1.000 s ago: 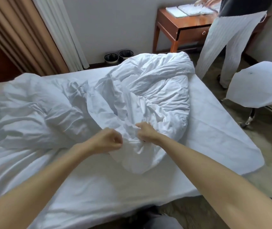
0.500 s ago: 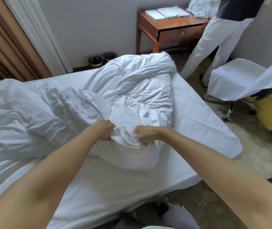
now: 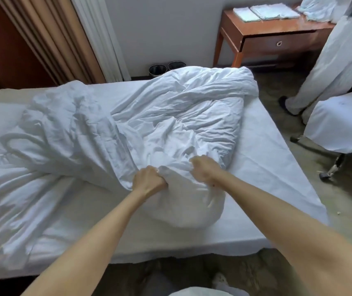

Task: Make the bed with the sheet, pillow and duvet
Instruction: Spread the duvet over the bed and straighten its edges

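Curtains (image 3: 64, 39) hang at far left behind the bed (image 3: 277, 167). White sheet (image 3: 262, 159) covers the mattress, loose and wrinkled at the near left edge. Duvet (image 3: 170, 116) lies bunched across the bed's middle, running from the left end toward the far right corner. Left hand (image 3: 148, 181), grip closed as a fist on duvet fabric near the near edge. Right hand (image 3: 205, 169) just beside it, grip also closed on a fold of the same duvet. Two small bins (image 3: 166, 68) stand on the floor by the wall. Wooden desk (image 3: 277, 37) at far right carries folded cloths (image 3: 264, 10). A second person's legs (image 3: 331, 67) stand beside it, near a white-draped chair (image 3: 341, 122).
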